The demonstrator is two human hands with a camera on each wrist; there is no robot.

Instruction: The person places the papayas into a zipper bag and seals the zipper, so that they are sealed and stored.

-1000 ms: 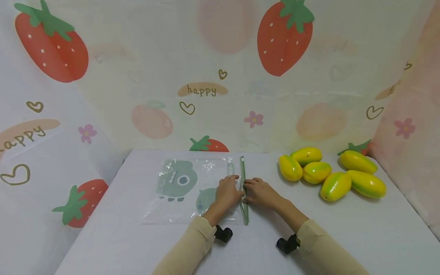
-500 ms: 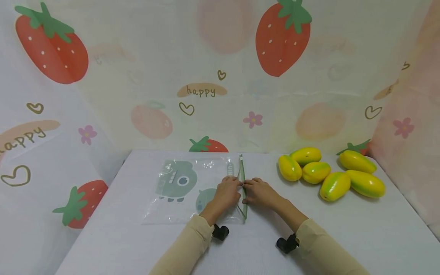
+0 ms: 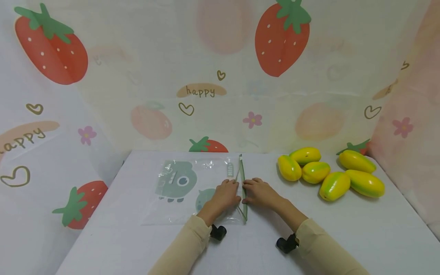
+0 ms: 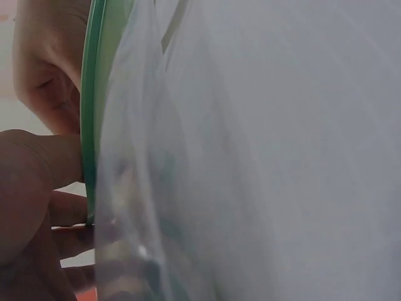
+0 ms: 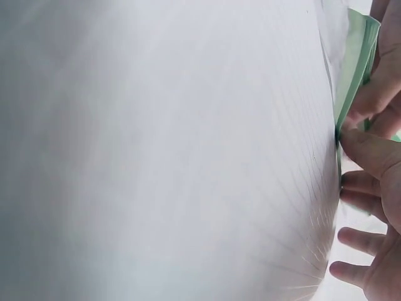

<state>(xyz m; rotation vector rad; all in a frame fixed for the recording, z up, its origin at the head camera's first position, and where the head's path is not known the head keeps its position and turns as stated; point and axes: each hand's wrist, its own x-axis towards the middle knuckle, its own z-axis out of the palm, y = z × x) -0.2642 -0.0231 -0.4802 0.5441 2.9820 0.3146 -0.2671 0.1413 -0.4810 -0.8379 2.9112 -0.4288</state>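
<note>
A clear plastic zip bag (image 3: 158, 214) with green monster prints lies flat on the white table, its green zip edge (image 3: 243, 168) to the right. That edge is parted into two lips, with a narrow gap between them. My left hand (image 3: 223, 195) pinches the left lip, thumb and fingers meeting at the green strip (image 4: 91, 113) in the left wrist view. Across the gap, my right hand (image 3: 262, 194) holds the right lip. In the right wrist view its thumb and forefinger pinch the strip (image 5: 357, 75), and the other fingers (image 5: 357, 241) stretch out below.
Several yellow-green mangoes (image 3: 335, 186) lie in a group on the right of the table (image 3: 113, 244). Behind and at the sides hangs a cloth backdrop (image 3: 151, 46) printed with strawberries. Small black wrist cameras (image 3: 288, 243) sit at both cuffs.
My left hand has shifted slightly left and toward me, drawing one lip away from the other, so the bag's mouth has parted. The right hand has stayed almost still; the mangoes have not moved.
</note>
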